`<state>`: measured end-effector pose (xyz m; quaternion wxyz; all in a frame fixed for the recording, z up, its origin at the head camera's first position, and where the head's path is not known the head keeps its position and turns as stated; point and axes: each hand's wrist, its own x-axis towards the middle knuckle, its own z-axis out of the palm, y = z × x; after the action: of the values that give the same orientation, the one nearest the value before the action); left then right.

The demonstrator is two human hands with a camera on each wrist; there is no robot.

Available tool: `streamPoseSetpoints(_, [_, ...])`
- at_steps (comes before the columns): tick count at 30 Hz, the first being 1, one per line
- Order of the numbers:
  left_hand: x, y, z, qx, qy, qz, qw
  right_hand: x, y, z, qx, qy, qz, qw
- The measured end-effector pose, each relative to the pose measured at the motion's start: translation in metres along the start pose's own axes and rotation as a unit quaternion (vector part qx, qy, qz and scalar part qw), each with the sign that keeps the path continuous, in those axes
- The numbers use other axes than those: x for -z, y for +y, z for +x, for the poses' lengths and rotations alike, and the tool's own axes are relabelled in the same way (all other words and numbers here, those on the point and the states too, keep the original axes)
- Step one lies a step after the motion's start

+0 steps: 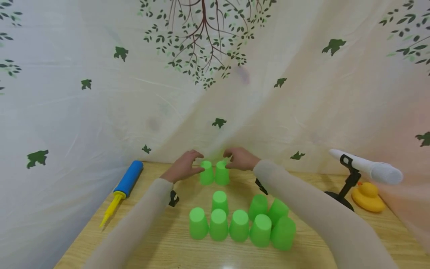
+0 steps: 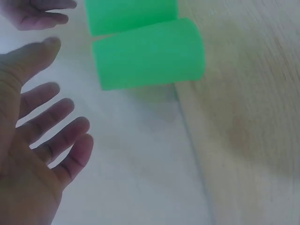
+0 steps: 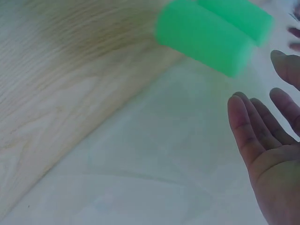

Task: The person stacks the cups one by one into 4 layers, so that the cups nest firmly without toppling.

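Two green cups stand upside down side by side at the back of the table, a left one [image 1: 206,173] and a right one [image 1: 222,173]. My left hand [image 1: 185,164] is just left of the pair, its fingers spread and loosely bent. In the left wrist view a gap separates this hand [image 2: 42,126] from the nearer cup [image 2: 150,56]. On the other side, my right hand [image 1: 241,158] is close to the right cup's top. The right wrist view shows that hand [image 3: 272,140] with fingers extended and nothing in the palm, apart from the cup [image 3: 204,37].
Several more upturned green cups [image 1: 239,226] stand in front, some partly hidden behind others. A blue and yellow hand pump [image 1: 129,180] lies at left. At right are a white microphone [image 1: 371,168] on a black stand and a yellow rubber duck [image 1: 367,198]. A patterned curtain [image 1: 188,112] hangs behind.
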<state>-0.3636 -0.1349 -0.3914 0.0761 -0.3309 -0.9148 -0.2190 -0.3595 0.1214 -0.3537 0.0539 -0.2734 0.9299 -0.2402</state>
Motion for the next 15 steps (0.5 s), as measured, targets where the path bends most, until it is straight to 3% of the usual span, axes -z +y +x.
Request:
streamPoseSetpoints(4, [0.006, 0.006, -0.006, -0.013, -0.024, 0.009, 0.9996, 0.013, -0.003, -0.006, 0.014, 0.020, 0.033, 0.9991])
streamPoseSetpoints(8, [0.012, 0.019, -0.013, -0.029, -0.042, 0.015, 0.9986, 0.024, -0.007, -0.017, 0.039, 0.035, 0.025, 0.9983])
streamPoseSetpoints(15, [0.021, 0.046, -0.027, -0.094, -0.067, 0.036, 0.9927, 0.034, -0.013, -0.051, 0.075, 0.050, 0.017, 0.9958])
